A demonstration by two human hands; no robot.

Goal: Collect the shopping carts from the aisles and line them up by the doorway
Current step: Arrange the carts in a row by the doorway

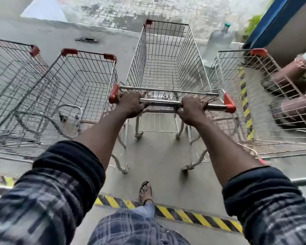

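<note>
Cart handle (164, 103) gripped by left hand (131, 106) and right hand (191, 111), fingers (190, 102) curled round it; outer carts (16, 76) cut off, blurred.

A grey concrete floor (157, 156) fills the middle. At 6 o'clock a strip of yellow-and-black hazard tape (184, 215) crosses it. A second strip (244, 101) runs up the floor at 3 o'clock, and a short piece (0, 180) shows at 8 o'clock. At 12 o'clock stands a stained, weathered wall (113, 11). Near its foot at 1 o'clock is a large clear water jug (219, 41) with a green cap (227, 25). Green plants (253, 25) and a blue frame (272, 20) sit at 2 o'clock. Two brownish cylinders (293, 71) lie at 3 o'clock. A small dark flat object (86, 39), too blurred to identify, lies at 11 o'clock.
</note>
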